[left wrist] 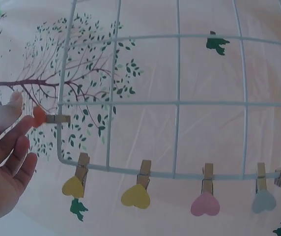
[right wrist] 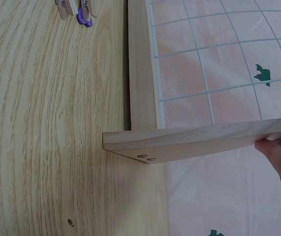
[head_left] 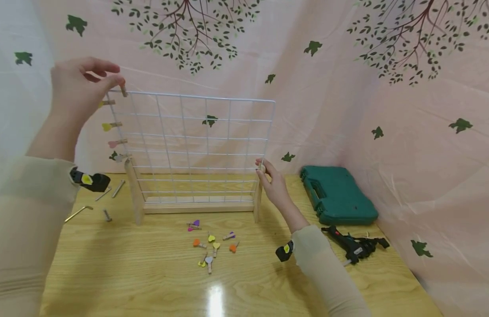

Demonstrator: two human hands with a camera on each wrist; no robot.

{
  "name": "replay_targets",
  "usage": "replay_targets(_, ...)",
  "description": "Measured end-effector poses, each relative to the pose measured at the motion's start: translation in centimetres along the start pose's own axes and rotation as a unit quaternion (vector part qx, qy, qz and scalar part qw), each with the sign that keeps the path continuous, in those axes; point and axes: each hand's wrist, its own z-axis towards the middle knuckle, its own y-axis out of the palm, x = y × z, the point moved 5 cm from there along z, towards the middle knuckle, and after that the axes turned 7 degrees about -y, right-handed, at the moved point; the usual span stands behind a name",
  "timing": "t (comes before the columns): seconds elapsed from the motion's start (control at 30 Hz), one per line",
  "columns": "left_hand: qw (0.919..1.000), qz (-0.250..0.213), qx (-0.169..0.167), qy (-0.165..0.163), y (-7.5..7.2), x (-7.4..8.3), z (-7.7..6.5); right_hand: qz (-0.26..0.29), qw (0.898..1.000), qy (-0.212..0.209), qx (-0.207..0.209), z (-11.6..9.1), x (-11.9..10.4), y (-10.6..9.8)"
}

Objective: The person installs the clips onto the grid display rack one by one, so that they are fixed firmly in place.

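A white wire grid [head_left: 182, 136] stands upright in a wooden stand [head_left: 198, 208]. At its top left corner, my left hand [head_left: 79, 86] is by a clothespin with an orange heart [left wrist: 40, 117], which is clipped on the top wire. One fingertip meets the heart, while another digit stands apart from it. Down the grid's left edge are clothespins with yellow hearts [left wrist: 135, 196], a pink heart [left wrist: 205, 204] and a pale blue heart [left wrist: 264, 201]. My right hand [head_left: 273, 185] grips the upper end of the stand's right wooden post [right wrist: 189, 141] between thumb and fingers.
Several heart clothespins [head_left: 210, 259] lie loose on the table before the stand. Bolts [head_left: 107, 215] and a hex key [head_left: 78, 213] lie at left. On the right are a green case [head_left: 341, 193] and a black glue gun [head_left: 357, 248]. A printed curtain [head_left: 319, 110] hangs behind.
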Motion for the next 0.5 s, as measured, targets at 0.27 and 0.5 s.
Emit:
replay_targets(0.27, 0.9827, 0.038, 0.045, 0.176, 2.2, 2.3, -5.2, -0.006, 1.000, 0.002, 0.002, -0.1, 0.0, 0.0)
replay_targets(0.5, 0.9649, 0.049, -0.043, 0.254, 8.1, -0.5, -10.6, -0.006, 1.000, -0.001, 0.006, 0.1, -0.1, 0.0)
